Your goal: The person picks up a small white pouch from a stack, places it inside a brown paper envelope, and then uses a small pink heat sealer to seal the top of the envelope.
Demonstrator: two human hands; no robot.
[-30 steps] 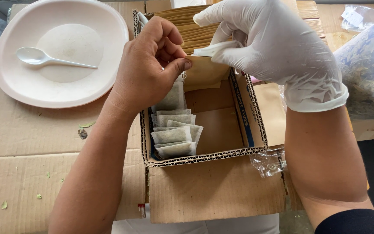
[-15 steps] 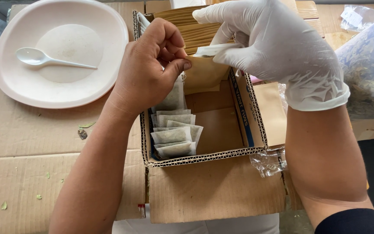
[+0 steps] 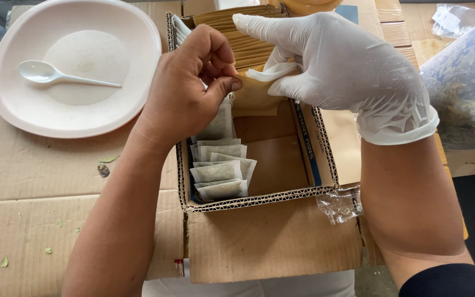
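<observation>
The bare left hand (image 3: 191, 91) pinches the top edge of a pale filled tea bag (image 3: 218, 122) between thumb and fingers, and the bag hangs into the open brown corrugated cardboard box (image 3: 259, 201). The right hand (image 3: 342, 69), in a white latex glove, is closed on a small brown paper envelope (image 3: 255, 96) just beside it. Below, more pale filled tea bags (image 3: 220, 170) stand in a row inside the box. To the left, a white plastic spoon (image 3: 56, 74) lies on a white round plate (image 3: 138, 60).
</observation>
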